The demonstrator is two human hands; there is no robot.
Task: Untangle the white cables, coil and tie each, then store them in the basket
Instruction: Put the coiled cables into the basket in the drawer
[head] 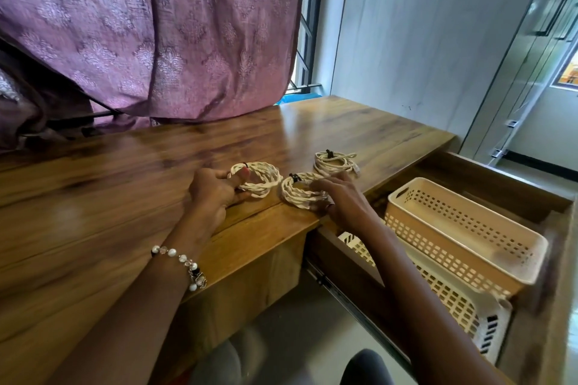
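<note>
Three coiled white cables lie on the wooden desk (109, 184), each bound with a dark tie. My left hand (212, 194) pinches the left coil (261, 176), thumb through its ring. My right hand (341, 197) rests its fingers over the near side of the middle coil (297, 189). The third coil (334, 161) lies apart, further back, untouched. A cream perforated basket (463, 228) sits in the open drawer (531, 194) to the right, and nothing shows inside it.
A second white perforated basket (453, 300) lies beneath and in front of the cream one in the drawer. A purple patterned curtain (150, 34) hangs onto the desk's far edge. A pale wall (422, 40) stands behind the desk's right end.
</note>
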